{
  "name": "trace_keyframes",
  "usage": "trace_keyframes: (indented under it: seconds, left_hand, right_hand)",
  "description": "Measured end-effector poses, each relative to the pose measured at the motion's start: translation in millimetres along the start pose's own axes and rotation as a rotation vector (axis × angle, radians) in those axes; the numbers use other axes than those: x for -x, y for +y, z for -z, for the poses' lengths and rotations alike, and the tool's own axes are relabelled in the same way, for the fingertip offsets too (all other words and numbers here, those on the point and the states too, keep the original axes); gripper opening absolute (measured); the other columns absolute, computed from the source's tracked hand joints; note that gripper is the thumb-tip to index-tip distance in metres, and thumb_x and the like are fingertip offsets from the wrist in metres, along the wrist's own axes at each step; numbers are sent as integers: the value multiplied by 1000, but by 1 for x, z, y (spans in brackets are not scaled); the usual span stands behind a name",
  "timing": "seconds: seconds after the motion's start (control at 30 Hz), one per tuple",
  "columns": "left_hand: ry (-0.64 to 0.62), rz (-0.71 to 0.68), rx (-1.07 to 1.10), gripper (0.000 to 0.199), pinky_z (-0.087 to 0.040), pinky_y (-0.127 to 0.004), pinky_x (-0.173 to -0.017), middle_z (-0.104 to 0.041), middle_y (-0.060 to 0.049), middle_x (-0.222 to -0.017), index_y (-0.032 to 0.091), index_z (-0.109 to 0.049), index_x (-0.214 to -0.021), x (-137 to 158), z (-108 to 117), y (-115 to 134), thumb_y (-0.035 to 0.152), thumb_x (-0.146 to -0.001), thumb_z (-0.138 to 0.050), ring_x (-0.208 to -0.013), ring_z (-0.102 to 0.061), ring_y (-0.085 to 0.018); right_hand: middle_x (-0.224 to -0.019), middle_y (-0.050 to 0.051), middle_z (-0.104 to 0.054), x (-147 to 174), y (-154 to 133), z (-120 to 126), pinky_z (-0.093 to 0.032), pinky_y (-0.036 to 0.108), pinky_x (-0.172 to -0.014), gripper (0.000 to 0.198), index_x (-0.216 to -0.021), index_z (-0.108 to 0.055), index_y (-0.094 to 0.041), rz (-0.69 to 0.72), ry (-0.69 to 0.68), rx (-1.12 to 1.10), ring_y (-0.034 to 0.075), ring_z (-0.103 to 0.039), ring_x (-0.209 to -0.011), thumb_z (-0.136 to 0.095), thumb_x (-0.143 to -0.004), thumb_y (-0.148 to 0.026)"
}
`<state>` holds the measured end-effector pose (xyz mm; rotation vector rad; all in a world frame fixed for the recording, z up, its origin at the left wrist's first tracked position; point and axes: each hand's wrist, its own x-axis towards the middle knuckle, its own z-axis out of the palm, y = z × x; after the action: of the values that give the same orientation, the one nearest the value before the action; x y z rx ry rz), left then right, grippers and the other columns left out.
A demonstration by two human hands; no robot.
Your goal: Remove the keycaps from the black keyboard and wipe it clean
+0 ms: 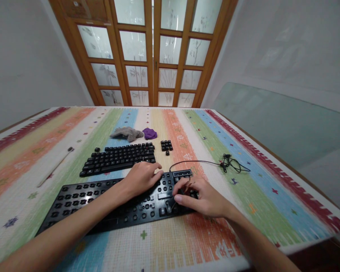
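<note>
A black keyboard base [113,221] with most of its keycaps off lies slantwise before me, its bare key sockets showing. My left hand [143,176] rests on its upper middle, thumb and forefinger apart; the other fingers are partly hidden. Over the number pad, my right hand [202,194] is closed in a pinch on a small dark keycap puller [181,192], whose thin wire end reaches down to the keys. A few keycaps remain around there, partly covered by my fingers. Behind the base, removed black keycaps [119,156] are laid out in rows.
A smaller keycap group [166,145] sits to the right of the rows. Beyond lie a grey cloth [127,133] and a purple cloth [150,133]. A thin brush [55,168] is at left; the keyboard's cable [229,163] is bundled at right on the striped tablecloth [260,189].
</note>
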<state>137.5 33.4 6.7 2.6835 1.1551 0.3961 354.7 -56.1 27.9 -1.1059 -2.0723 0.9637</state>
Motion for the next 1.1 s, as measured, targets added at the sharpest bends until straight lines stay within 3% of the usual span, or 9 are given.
trace_keyframes:
  seconds: [0.17,0.43,0.67,0.87,1.1]
  left_hand:
    - [-43,-55,131,25,-42,-25,-56,-64,-1,-61,18,-71,-101,43,6,5,29,-94,-51,-52,-56,-14]
    - [-122,-41,203,25,-38,-23,-54,-63,1,-61,21,-69,-107,84,4,7,32,-94,-51,-51,-56,-13]
    - [-122,-28,191,25,-43,-25,-57,-63,2,-62,21,-67,-109,89,1,9,30,-92,-52,-52,-57,-14]
    - [-142,-34,178,26,-43,-24,-56,-65,1,-65,21,-65,-112,89,1,9,30,-92,-52,-55,-60,-15]
    - [-159,-37,148,24,-41,-24,-57,-65,1,-67,21,-64,-112,89,-1,8,30,-92,-54,-57,-60,-16]
  right_hand:
    - [-70,2,-69,-2,1,-9,-45,22,-53,21,-87,-72,-15,-6,-69,-19,11,-57,-54,-64,-87,-35]
    - [-75,4,-73,-5,2,-17,-48,23,-57,22,-81,-74,-16,21,-71,44,11,-62,-58,-64,-87,-34]
    - [-65,1,-69,-4,5,-27,-46,22,-55,22,-82,-74,-17,13,-99,29,11,-59,-55,-67,-85,-37]
    - [-72,2,-69,-7,-1,-35,-44,25,-60,23,-88,-74,-17,144,-137,72,12,-57,-60,-65,-88,-39]
    - [-65,-2,-59,-11,0,-36,-39,23,-56,26,-92,-70,-16,-26,-63,61,11,-51,-58,-58,-94,-39]
